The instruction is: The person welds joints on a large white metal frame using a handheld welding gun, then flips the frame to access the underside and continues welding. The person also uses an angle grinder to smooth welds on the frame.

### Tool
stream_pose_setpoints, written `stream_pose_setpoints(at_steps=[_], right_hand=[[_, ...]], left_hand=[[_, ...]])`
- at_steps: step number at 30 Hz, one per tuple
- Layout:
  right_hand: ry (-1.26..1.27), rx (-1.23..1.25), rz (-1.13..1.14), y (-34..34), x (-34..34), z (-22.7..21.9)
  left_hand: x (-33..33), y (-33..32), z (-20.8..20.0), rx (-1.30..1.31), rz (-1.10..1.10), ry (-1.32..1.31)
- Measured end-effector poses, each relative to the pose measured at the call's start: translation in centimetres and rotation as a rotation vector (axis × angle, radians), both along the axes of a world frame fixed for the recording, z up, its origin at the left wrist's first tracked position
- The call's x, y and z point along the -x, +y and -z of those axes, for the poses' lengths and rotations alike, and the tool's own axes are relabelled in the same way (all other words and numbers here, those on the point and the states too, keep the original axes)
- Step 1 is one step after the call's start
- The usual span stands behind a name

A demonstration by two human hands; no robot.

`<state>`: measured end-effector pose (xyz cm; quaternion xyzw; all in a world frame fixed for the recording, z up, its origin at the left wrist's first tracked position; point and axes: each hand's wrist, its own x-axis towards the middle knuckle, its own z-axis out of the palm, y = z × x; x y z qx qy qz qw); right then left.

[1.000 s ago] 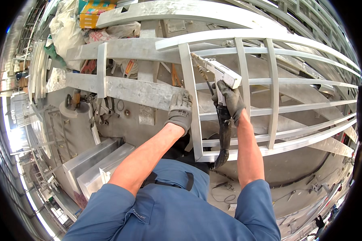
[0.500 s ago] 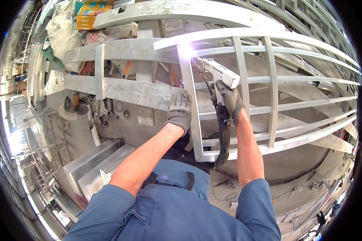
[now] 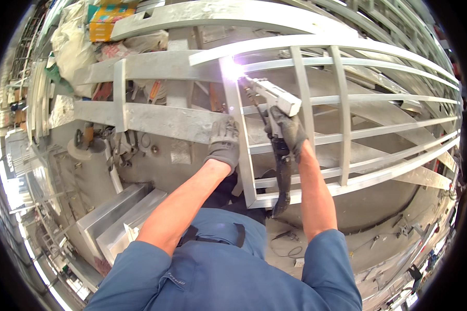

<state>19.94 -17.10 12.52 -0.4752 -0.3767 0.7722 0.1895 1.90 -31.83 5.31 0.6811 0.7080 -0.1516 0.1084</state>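
My right hand point(image 3: 289, 130), in a grey glove, is closed around the grip of a white welding torch point(image 3: 276, 96) with a black cable sleeve point(image 3: 282, 179) hanging below. At the torch tip, a bright violet-white arc point(image 3: 234, 70) glares near the top of the end bar point(image 3: 232, 98) of a curved aluminium frame point(image 3: 340, 114). The glare hides the exact spot. My left hand point(image 3: 223, 142), also gloved, lies on the end of a grey metal beam point(image 3: 161, 118), close beside that end bar. Its fingers are laid forward, and nothing shows in them.
More beams point(image 3: 218, 15) cross the far side. Plastic bags point(image 3: 70, 46) and a yellow-orange box point(image 3: 107, 22) lie far left. An angle grinder point(image 3: 87, 137) is at left, two box-section metal pieces point(image 3: 119, 217) at lower left. A black cable point(image 3: 384, 224) curves over the floor at right.
The whole scene has shifted slightly left in the view. The arc still burns near the same place on the frame, and both hands keep nearly the same positions.
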Motion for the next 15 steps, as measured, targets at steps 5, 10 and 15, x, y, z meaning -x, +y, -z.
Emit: stream_pose_setpoints(at_steps=[5,10,15], right_hand=[[-0.122,-0.078,0.040,-1.3,0.0,-0.1],[-0.077,-0.003,0.111,-5.5,-4.2,-2.9],[-0.025,0.016,0.221,-14.0,-10.6,-6.1]], left_hand=[[0.4,0.6,-0.4,0.018,-0.028,-0.029],[0.9,1.0,0.9,-0.008,-0.061,-0.190],[1.3,-0.3,0.6,-0.113,0.022,-0.159]])
